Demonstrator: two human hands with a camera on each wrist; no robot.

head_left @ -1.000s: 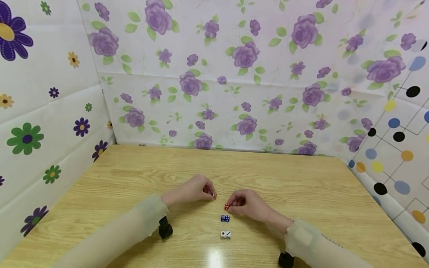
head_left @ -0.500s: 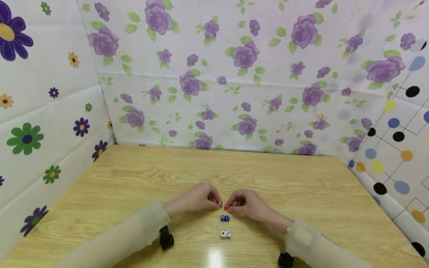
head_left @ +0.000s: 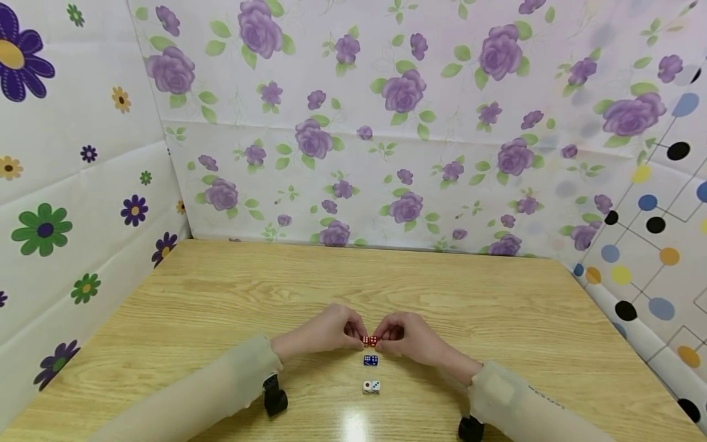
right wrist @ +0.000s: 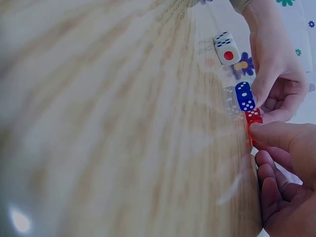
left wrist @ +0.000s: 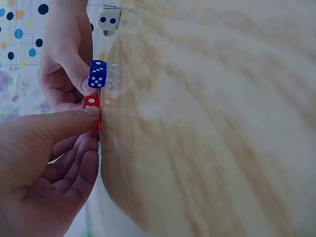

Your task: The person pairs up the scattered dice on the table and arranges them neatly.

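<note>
Two red dice stand side by side on the table, between my hands in the head view. My left hand [head_left: 337, 328] pinches the left red die [head_left: 366, 341] between thumb and fingers. With thumb and forefinger, my right hand [head_left: 411, 337] holds the right red die [head_left: 374, 341]. In the left wrist view the left thumb covers much of its red die [left wrist: 91, 101]. Just nearer than the red pair sits a pair of blue dice [head_left: 370, 360], set against each other. Closer still is a pair of white dice [head_left: 371, 387], also side by side.
The wood-grain table [head_left: 232, 276] spreads around both hands. A flowered cloth [head_left: 364, 132] hangs behind its far edge, with patterned cloths at left and right. Each wrist carries a black camera, the left camera [head_left: 274, 399] close above the tabletop.
My left hand has moved right and toward me with its red die, bringing it up beside the other red die. The right hand and the blue and white dice have stayed put.
</note>
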